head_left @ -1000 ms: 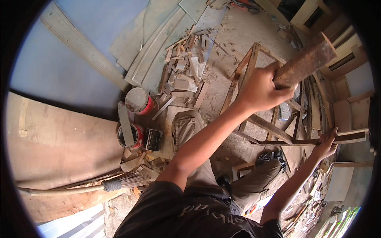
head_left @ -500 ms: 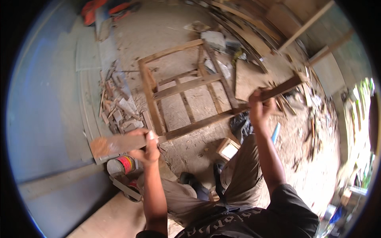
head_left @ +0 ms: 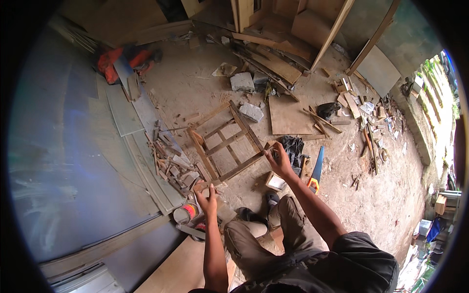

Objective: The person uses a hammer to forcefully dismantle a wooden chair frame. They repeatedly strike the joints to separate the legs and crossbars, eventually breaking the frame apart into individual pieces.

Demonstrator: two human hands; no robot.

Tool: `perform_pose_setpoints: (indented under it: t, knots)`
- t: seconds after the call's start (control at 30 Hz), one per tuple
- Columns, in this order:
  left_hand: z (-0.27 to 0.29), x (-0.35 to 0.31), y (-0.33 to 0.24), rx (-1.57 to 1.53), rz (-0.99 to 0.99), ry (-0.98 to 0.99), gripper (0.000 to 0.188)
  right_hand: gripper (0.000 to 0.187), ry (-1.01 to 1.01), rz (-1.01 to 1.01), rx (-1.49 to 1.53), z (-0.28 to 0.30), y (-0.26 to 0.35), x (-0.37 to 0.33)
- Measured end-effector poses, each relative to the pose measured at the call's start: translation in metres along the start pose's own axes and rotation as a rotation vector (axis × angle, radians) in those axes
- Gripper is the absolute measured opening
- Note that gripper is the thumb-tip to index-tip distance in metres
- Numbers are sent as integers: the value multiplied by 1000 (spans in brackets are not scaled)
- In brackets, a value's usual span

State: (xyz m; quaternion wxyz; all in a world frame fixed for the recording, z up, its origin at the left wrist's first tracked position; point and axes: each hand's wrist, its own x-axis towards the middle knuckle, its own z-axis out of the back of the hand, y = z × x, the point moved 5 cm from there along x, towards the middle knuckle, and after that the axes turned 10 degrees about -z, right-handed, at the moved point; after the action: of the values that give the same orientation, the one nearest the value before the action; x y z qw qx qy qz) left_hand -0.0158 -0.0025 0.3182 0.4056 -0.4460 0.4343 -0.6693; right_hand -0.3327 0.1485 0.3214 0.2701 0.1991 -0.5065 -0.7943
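Observation:
A brown wooden frame (head_left: 225, 144) with crossbars is tilted in front of my legs, its far side beyond my hands. My left hand (head_left: 207, 199) is closed around its near left end, thumb on top. At the near right corner, my right hand (head_left: 278, 158) grips the other end. The fingers of both hands are partly hidden by the wood and by the hands themselves. Beside my left hand stands a tin can (head_left: 185, 213) with a red and yellow label. A small wooden box (head_left: 276, 181) with a pale inside lies below my right hand.
A handsaw (head_left: 317, 168) with a blue blade lies right of my right arm, near a black plastic bag (head_left: 292, 152). Wood offcuts (head_left: 171, 158) are heaped at the left. Farther off are concrete blocks (head_left: 242, 82), a flat board (head_left: 289, 115) and stacked planks (head_left: 273, 63).
The frame and both hands have gone lower and farther from the camera, and my hands look closer together. The view has shifted, showing more of the floor and the whole saw.

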Motion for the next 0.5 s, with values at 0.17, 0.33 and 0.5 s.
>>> perform_pose_setpoints:
  t: [0.17,0.33,0.5]
  knots:
    - [17,31,-106,70,71,-26,34,44,118,-182,242,54,89,-24]
    - [3,51,-127,606,-99,197,32,47,64,-68,-32,75,122,-18]
    - [12,52,-44,573,82,284,37,55,116,119,-366,33,117,25]
